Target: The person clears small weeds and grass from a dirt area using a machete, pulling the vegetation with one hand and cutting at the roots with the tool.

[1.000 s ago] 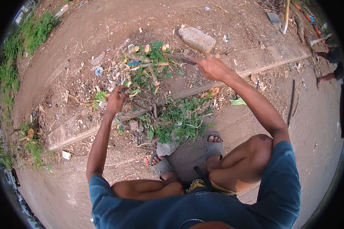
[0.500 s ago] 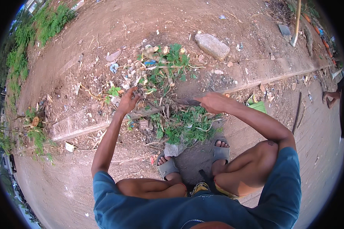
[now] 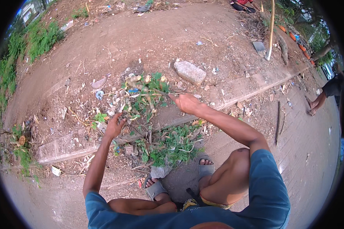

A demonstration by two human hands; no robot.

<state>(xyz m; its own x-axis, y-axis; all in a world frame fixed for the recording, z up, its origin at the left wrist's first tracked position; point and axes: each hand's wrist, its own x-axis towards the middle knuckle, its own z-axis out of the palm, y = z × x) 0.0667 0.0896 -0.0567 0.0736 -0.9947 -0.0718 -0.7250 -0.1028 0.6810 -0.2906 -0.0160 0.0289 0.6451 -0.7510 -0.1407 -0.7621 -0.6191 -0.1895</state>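
My right hand [image 3: 187, 104] is closed round a dark knife [image 3: 162, 92], whose blade points left over the cut green plants. Lower and to the left, my left hand [image 3: 114, 126] hovers at the edge of the debris, with a gap between its curved finger and thumb. I see nothing held in it. Between and beyond the hands lie cut woody stems [image 3: 141, 79] with pale ends and green leafy cuttings [image 3: 153, 100]. A leafier green heap [image 3: 176, 147] lies nearer my feet, beside a crumpled clear plastic bag [image 3: 160, 171].
A low concrete kerb [image 3: 252, 89] crosses the ground, partly covered by the cuttings. Beyond it lies a large stone block [image 3: 190, 72]. A shovel [image 3: 260, 47] stands at the far right, and a dark stick [image 3: 278, 124] lies nearer. Another person's legs [image 3: 319, 101] show at the right edge.
My right hand has lifted the knife away from the lower heap, up and to the left. My left hand stays near the same debris. The whole view has shifted, showing more of the far ground.
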